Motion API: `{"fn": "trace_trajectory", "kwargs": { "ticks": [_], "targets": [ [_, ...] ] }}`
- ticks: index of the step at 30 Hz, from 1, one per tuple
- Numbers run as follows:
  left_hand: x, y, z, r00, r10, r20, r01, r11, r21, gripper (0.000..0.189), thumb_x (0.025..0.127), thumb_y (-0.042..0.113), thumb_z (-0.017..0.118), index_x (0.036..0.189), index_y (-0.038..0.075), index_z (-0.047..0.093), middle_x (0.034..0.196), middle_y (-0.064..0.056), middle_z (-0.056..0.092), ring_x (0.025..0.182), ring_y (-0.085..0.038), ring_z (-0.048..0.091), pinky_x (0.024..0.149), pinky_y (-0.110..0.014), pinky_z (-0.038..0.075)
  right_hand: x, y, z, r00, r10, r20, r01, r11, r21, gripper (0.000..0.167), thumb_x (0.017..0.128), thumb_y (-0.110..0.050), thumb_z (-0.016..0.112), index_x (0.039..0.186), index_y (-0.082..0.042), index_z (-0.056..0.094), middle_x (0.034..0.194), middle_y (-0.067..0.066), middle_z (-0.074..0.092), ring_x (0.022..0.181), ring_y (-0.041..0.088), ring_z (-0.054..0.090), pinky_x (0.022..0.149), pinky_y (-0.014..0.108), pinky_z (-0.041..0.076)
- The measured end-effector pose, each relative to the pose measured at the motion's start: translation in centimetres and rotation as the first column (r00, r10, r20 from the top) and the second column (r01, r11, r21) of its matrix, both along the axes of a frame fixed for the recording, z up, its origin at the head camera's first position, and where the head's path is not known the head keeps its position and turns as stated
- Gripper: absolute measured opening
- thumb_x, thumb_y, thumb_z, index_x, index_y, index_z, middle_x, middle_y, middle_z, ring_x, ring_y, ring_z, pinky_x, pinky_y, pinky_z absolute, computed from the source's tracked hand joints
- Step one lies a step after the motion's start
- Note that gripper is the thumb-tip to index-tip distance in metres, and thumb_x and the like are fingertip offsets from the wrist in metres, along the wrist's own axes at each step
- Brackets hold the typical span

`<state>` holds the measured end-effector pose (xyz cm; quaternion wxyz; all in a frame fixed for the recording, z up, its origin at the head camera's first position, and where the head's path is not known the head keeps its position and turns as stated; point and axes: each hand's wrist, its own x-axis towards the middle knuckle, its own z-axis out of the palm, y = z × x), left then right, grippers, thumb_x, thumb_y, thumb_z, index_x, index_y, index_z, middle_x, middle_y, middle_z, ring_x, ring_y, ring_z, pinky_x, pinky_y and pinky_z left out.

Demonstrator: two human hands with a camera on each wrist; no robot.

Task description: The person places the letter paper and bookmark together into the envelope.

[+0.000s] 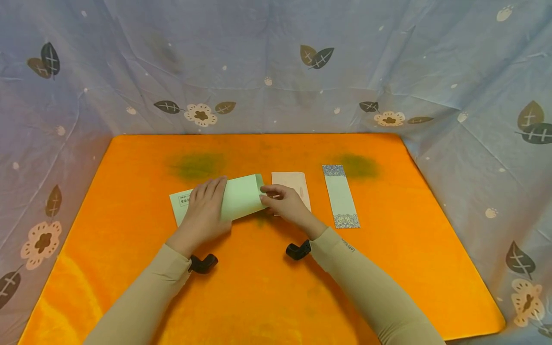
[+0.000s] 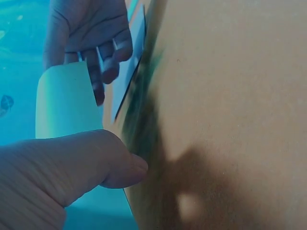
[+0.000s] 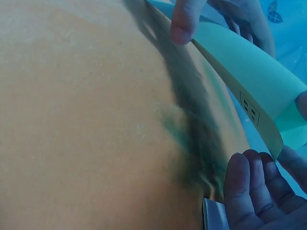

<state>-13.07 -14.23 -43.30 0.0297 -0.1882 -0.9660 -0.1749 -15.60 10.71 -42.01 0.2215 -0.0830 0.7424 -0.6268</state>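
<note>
A pale green paper envelope [image 1: 243, 194], with a small printed box near its left end, is tilted above the table's middle. My left hand [image 1: 206, 203] grips it across the middle, fingers over the far side and thumb [image 2: 120, 165] on the near side. At its right end the mouth gapes a little. There my right hand [image 1: 286, 203] holds the edge between thumb and index finger; its other fingers [image 3: 256, 187] hang loosely curled beside the end. Part of a pale pink envelope-like paper [image 1: 290, 179] lies hidden behind the right hand.
A long white paper strip [image 1: 341, 196] with blue lacy patterned ends lies right of the pink paper. Everything rests on an orange cloth-covered table [image 1: 267, 297] with greenish stains. Grey-blue flowered curtains [image 1: 267, 62] enclose its back and sides.
</note>
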Motion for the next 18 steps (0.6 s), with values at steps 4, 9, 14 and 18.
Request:
{"fn": "trace_trajectory", "kwargs": {
  "ticks": [4, 9, 14, 18],
  "targets": [
    [0.0, 0.0, 0.0, 1.0, -0.001, 0.01, 0.001, 1.0, 0.01, 0.109, 0.069, 0.028, 0.081, 0.154, 0.003, 0.017, 0.152, -0.019, 0.027, 0.137, -0.043, 0.023, 0.112, -0.056, 0.013, -0.7, 0.2, -1.6, 1.0, -0.003, 0.014, 0.003, 1.0, 0.003, 0.044, 0.095, -0.025, 0.064, 0.135, -0.009, 0.056, 0.126, 0.017, 0.055, 0.096, 0.045, 0.062, 0.087, 0.053, 0.051],
    [-0.1, 0.0, 0.1, 1.0, -0.006, 0.011, 0.006, 1.0, 0.008, 0.109, 0.069, 0.028, 0.081, 0.153, 0.002, 0.018, 0.152, -0.02, 0.028, 0.136, -0.043, 0.023, 0.112, -0.057, 0.013, -1.1, 0.5, -2.8, 1.0, -0.018, -0.007, 0.018, 1.0, 0.004, 0.046, 0.092, -0.034, 0.067, 0.132, -0.014, 0.058, 0.124, 0.013, 0.057, 0.093, 0.039, 0.065, 0.084, 0.049, 0.053],
    [-0.1, 0.0, 0.0, 1.0, -0.007, 0.012, 0.007, 1.0, 0.004, 0.11, 0.068, 0.029, 0.082, 0.153, 0.002, 0.018, 0.152, -0.02, 0.028, 0.136, -0.043, 0.024, 0.111, -0.057, 0.014, -1.1, 1.0, -2.8, 0.998, -0.051, -0.038, 0.05, 0.999, -0.009, 0.053, 0.089, -0.039, 0.069, 0.131, -0.01, 0.057, 0.117, 0.012, 0.062, 0.091, 0.034, 0.066, 0.078, 0.044, 0.056],
    [-0.1, 0.0, 0.0, 1.0, -0.007, 0.013, 0.006, 1.0, 0.003, 0.111, 0.068, 0.03, 0.083, 0.153, 0.002, 0.018, 0.151, -0.02, 0.028, 0.135, -0.043, 0.024, 0.111, -0.058, 0.014, -1.4, 1.9, -2.6, 0.995, -0.087, -0.052, 0.086, 0.996, -0.016, 0.056, 0.09, -0.036, 0.069, 0.133, -0.004, 0.054, 0.114, 0.012, 0.064, 0.09, 0.035, 0.066, 0.075, 0.042, 0.058]
  ]
}}
